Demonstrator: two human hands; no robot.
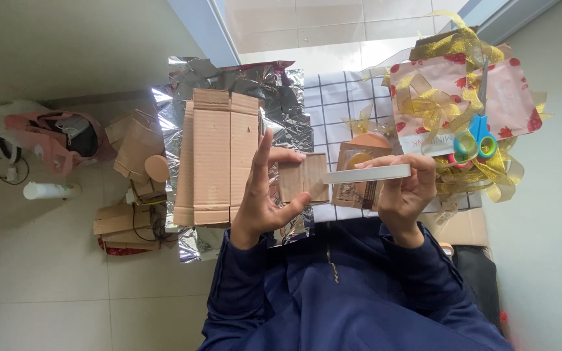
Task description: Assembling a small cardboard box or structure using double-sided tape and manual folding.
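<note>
- Centrally, a small cardboard piece [302, 177] is pinched by the left hand [263, 195], thumb underneath, fingers partly spread.
- A white tape roll [373, 173] is gripped edge-on by the right hand [406, 192], curled shut, just at 3 o'clock of the cardboard.
- No tape appears applied yet; a flattened cardboard box [219, 156] waits on foil [274, 84] at 9 o'clock.
- Scissors [475, 144] and gold ribbon [453, 97] crowd 2 o'clock; open floor [47, 279] is left at 8 o'clock.

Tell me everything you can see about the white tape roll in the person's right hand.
The white tape roll is a thin flat ring seen nearly edge-on, smooth and white. The right hand pinches it with fingers over its top and right end. Its left end reaches toward the small brown cardboard piece held by the left hand, above the dark blue sleeves.
</note>
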